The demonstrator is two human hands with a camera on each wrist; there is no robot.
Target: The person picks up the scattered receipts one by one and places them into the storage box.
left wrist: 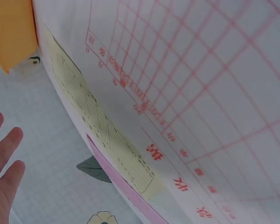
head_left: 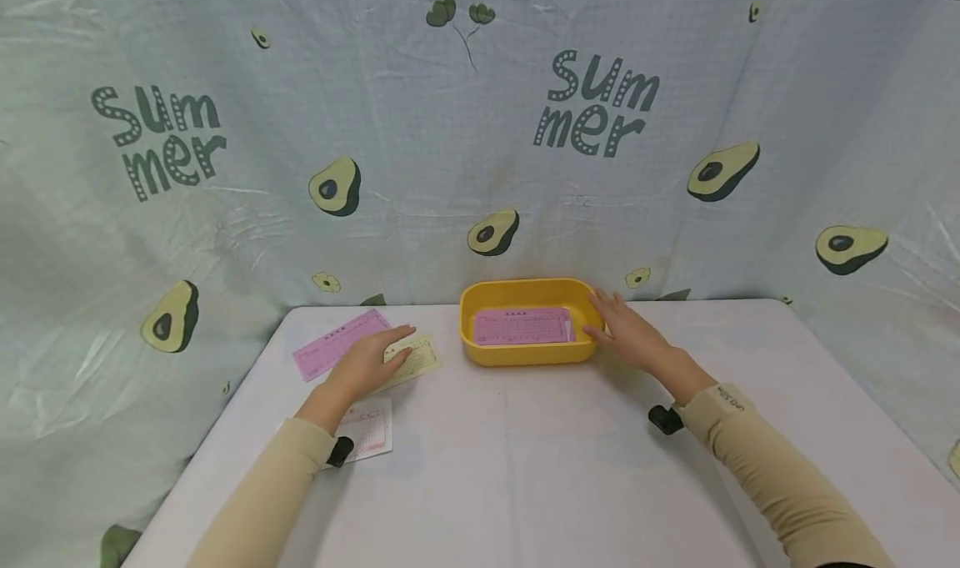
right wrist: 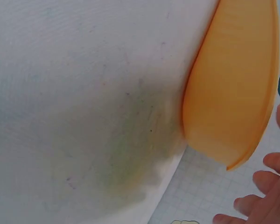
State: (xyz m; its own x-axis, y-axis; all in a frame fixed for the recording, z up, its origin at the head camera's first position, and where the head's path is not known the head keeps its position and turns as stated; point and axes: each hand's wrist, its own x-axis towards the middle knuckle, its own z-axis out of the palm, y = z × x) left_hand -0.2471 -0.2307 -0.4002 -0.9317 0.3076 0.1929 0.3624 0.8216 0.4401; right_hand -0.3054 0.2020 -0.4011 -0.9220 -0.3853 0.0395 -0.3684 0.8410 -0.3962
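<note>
Avocado-print sheet (head_left: 420, 118) hangs behind a white table (head_left: 525, 476) where a yellow tray (head_left: 525, 356) has a pink form (head_left: 517, 326) inside, right hand (head_left: 633, 332) spread loose at its right end (can't tell if touching), left hand (head_left: 366, 364) gripping nothing either, over a pale yellow slip (head_left: 422, 356) near a second pink form (head_left: 336, 348) and white form (head_left: 372, 428).

Pale backdrop cloth (head_left: 405, 118) is hanging behind the white table (head_left: 570, 468), wrinkling in places. Green "summer" lettering (head_left: 597, 103) is showing twice, left and right. Halved-avocado prints (head_left: 336, 187) are dotting the cloth; a leafy sprig (head_left: 462, 32) is sitting up top between. Two small yellow flower prints (head_left: 326, 282) are showing just above the table's back edge.
</note>
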